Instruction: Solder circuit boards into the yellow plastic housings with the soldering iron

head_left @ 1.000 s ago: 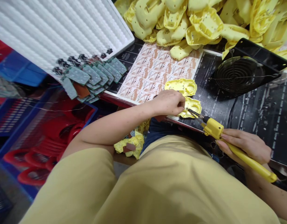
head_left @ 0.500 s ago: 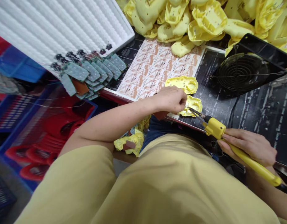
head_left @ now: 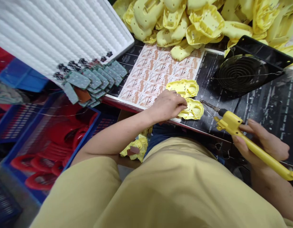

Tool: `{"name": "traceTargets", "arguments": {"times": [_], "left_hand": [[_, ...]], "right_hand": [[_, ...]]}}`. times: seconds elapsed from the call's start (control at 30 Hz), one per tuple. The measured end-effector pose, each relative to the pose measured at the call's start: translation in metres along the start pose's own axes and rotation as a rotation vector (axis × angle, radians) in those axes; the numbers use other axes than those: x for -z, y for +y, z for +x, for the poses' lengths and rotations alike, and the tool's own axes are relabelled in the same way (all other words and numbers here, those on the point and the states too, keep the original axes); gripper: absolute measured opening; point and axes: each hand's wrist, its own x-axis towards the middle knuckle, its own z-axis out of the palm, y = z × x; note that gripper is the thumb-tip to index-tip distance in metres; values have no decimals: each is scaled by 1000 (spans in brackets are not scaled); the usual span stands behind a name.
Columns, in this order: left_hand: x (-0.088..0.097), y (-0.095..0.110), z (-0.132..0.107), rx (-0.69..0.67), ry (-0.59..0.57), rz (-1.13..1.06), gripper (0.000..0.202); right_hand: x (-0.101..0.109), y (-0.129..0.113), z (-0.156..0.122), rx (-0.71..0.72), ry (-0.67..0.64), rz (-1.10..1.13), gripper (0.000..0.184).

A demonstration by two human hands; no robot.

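Head view suggests work partway along: the right hand (head_left: 265,141) grips a yellow soldering iron (head_left: 260,152), its tip beside a shell (head_left: 195,109) the left hand (head_left: 166,106) touches on the counter (head_left: 256,117), that hand's grip impossible to tell, while heaped shells (head_left: 148,14) may remain.

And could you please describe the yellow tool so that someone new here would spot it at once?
On the dark tabletop, find the black ringed grille. Look from it toward the person's body: the right hand holds the yellow tool. Unlike the hollow yellow shells nearby, it has a long, straight handle and a slim dark tip.
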Motion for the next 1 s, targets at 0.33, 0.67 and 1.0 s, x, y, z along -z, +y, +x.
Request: {"name": "traceTargets", "arguments": {"times": [0.33,0.67,1.0], "left_hand": [[-14,-5,3,50,49,-59,22],[-14,-8,2,26,35,-67,24],[-11,-5,5,30,-7,-10,26]], "right_hand": [[-6,3,21,25,-71,140,20],[-14,15,32,93,-74,392,15],[-6,24,42,94,-277,391,4]]}}
